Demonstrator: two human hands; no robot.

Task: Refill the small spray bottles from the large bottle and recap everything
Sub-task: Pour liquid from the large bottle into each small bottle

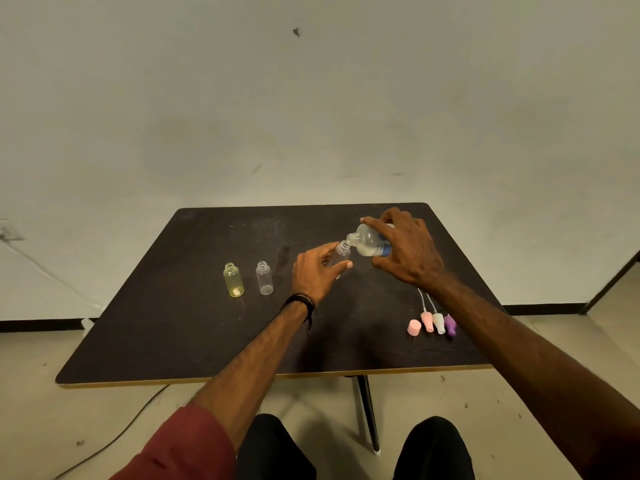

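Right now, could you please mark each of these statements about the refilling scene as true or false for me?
1. The right hand tilts the large bottle towards a small bottle's mouth. True.
2. The left hand rests flat on the table. False: it holds a small clear bottle under the large bottle's mouth.
3. The yellow bottle and the clear bottle beside it stand upright without tops. True.
4. The spray tops are screwed onto the bottles. False: they lie on the table near the right forearm.
5. The pink cap sits next to the spray tops. True.
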